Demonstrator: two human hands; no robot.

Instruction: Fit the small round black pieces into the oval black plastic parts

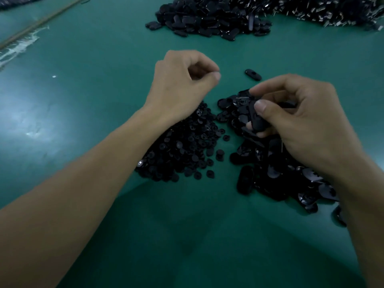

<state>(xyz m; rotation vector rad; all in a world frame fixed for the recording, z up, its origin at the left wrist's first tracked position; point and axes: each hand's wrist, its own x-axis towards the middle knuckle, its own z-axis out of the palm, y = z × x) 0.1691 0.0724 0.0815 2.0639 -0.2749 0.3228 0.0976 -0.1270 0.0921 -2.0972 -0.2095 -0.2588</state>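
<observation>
Your right hand pinches oval part above oval heap on bench. Left hand curled, thumb to fingertip, no piece visible. Round pieces heaped beside left wrist. Parts likely light, stiff, slick: grip oval by edges, round piece by rim.

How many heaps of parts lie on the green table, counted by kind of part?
Heaps of small round black pieces: 1
Heaps of oval black parts: 2, the near heap and the far heap
Heaps of parts with shiny metal bits: 1
Total: 4 heaps
</observation>
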